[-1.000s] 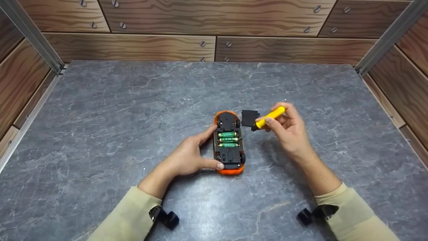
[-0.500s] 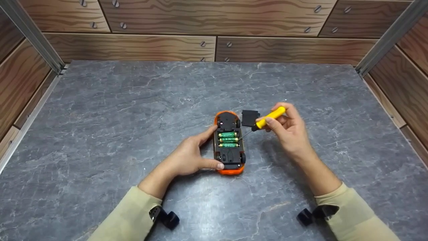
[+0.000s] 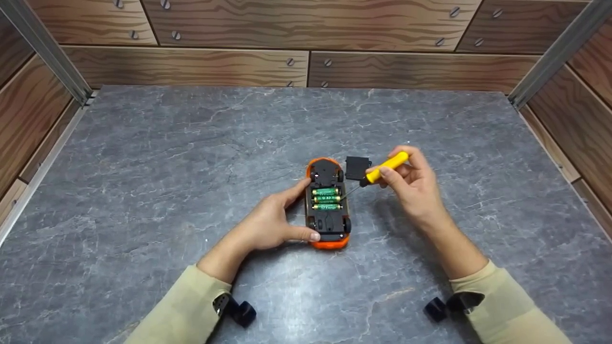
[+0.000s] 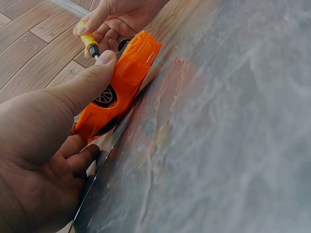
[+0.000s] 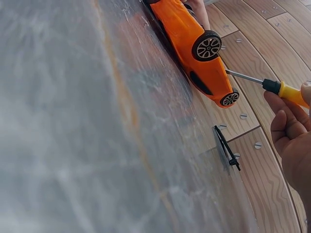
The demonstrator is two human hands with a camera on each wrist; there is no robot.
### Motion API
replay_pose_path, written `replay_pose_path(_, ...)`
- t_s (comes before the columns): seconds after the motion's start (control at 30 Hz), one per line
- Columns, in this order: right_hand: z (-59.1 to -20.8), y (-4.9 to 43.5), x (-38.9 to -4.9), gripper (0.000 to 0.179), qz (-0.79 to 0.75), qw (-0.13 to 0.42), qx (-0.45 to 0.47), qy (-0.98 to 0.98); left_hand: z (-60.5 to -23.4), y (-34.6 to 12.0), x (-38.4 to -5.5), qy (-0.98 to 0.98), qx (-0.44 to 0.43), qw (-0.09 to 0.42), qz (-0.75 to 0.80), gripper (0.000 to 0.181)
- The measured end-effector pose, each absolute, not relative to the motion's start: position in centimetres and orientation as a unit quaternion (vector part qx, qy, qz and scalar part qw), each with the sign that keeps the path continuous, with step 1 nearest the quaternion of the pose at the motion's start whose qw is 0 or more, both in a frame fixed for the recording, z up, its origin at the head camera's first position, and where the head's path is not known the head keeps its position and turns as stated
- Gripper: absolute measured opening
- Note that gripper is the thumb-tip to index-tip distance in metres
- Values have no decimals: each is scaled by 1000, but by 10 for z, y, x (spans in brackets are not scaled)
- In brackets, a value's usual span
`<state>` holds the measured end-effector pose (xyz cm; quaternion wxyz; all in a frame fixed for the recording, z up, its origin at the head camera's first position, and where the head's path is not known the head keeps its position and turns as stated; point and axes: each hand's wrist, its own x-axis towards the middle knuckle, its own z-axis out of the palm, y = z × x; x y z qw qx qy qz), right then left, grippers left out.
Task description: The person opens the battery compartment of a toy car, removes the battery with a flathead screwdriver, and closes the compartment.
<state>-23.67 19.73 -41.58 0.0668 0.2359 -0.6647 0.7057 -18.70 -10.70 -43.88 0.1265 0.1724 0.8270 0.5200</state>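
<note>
An orange toy car (image 3: 330,224) lies upside down on the table, its black underside facing up. Three green AAA-like batteries (image 3: 326,199) sit side by side in its uncovered compartment. My left hand (image 3: 267,222) holds the car along its left side, the thumb near one end and the fingers by the other. In my right hand (image 3: 418,191) is a yellow-handled screwdriver (image 3: 388,167), pinched by the handle. Its thin shaft slants down to the right end of the middle battery; in the right wrist view the tip is hidden behind the car (image 5: 180,29).
A black battery cover (image 3: 357,167) lies on the grey marbled table (image 3: 191,143), beside the car's far end and close to the right fingers. Wood-patterned walls (image 3: 229,24) border the table at the back and sides.
The printing on the middle battery looks slightly different, as if it has turned a little. Both hands, the car and the cover stay in place.
</note>
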Motion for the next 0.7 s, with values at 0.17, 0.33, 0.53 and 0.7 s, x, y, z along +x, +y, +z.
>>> replay_pose_path(0.17, -416, 198, -237, 20, 702, 72, 234, -668, -438, -106, -187, 828, 169, 130, 519, 121)
replay_pose_path(0.33, -416, 198, -237, 22, 704, 74, 235, -666, -438, -106, -188, 830, 165, 131, 516, 121)
replay_pose_path(0.53, -416, 197, -237, 20, 700, 74, 238, -669, -439, -107, -188, 833, 167, 127, 513, 121)
replay_pose_path(0.7, -416, 197, -237, 20, 700, 77, 239, -668, -438, -107, -187, 833, 163, 131, 513, 123)
